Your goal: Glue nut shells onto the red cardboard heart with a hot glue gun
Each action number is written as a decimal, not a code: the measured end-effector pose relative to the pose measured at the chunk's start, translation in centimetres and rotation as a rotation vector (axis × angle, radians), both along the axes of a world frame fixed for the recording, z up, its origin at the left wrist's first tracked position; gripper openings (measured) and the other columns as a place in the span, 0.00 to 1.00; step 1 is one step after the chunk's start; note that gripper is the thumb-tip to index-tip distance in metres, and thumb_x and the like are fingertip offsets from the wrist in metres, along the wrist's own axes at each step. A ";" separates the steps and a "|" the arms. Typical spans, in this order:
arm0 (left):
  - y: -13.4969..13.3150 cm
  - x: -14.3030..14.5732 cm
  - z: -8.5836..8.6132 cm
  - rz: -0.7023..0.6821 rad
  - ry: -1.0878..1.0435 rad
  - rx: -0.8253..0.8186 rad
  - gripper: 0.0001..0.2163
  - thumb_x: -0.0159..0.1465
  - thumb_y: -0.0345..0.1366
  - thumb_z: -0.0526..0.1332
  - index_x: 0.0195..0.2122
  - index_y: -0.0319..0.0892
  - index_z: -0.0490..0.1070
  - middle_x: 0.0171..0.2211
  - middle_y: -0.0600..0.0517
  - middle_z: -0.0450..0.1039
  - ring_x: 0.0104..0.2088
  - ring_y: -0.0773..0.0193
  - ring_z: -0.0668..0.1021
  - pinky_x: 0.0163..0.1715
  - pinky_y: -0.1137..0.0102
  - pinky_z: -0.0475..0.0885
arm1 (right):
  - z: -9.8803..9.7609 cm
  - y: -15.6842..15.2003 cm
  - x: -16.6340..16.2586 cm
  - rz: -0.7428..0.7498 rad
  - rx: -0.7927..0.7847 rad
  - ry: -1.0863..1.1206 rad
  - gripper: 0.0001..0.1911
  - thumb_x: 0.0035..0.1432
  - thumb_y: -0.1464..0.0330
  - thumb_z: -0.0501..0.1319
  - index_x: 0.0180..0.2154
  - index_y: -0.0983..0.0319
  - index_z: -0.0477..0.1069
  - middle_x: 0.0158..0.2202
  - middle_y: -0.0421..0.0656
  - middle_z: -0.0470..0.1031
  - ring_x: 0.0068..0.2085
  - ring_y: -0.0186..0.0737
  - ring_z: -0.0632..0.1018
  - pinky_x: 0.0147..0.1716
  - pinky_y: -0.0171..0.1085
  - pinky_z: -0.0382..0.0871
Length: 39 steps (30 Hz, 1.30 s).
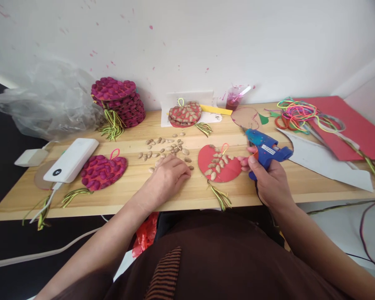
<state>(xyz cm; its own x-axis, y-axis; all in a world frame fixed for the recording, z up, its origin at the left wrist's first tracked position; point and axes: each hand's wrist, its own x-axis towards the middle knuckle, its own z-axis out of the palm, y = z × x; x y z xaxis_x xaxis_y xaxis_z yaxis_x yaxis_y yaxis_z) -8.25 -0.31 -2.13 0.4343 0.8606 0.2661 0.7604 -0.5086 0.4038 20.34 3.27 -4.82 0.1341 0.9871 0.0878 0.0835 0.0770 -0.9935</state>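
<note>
At the centre of the frame, on the wooden worktop [181, 196], lies a red heart-shaped card [220, 168] with a loop on top and a tassel below. Shells cover only a patch of its upper middle; the rest of the red face is bare, so the covering looks less than half done. The right hand [270, 177] has its fingers wrapped tight around a blue glue gun [265, 148], just right of the card. The left hand [168, 177] rests palm down, fingers curled loosely over the loose shells [165, 148] left of the card; whether it pinches one cannot be told. A fully covered purple heart [103, 171] at left and a stack of finished hearts [120, 100] at upper left look complete.
</note>
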 end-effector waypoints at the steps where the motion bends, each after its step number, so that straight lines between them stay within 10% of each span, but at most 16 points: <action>1: -0.1 0.0 0.0 0.003 0.003 0.000 0.08 0.70 0.30 0.57 0.36 0.42 0.75 0.37 0.48 0.77 0.42 0.57 0.74 0.48 0.60 0.69 | 0.0 0.0 0.0 0.000 -0.001 -0.004 0.20 0.60 0.54 0.67 0.51 0.53 0.75 0.39 0.42 0.83 0.41 0.47 0.83 0.46 0.48 0.78; 39: 0.6 1.4 0.3 0.238 -0.067 -0.151 0.07 0.65 0.25 0.61 0.36 0.42 0.78 0.36 0.50 0.80 0.39 0.58 0.79 0.44 0.62 0.72 | 0.1 -0.1 0.2 0.018 -0.051 -0.033 0.22 0.60 0.55 0.68 0.53 0.56 0.75 0.41 0.43 0.84 0.41 0.43 0.84 0.47 0.44 0.79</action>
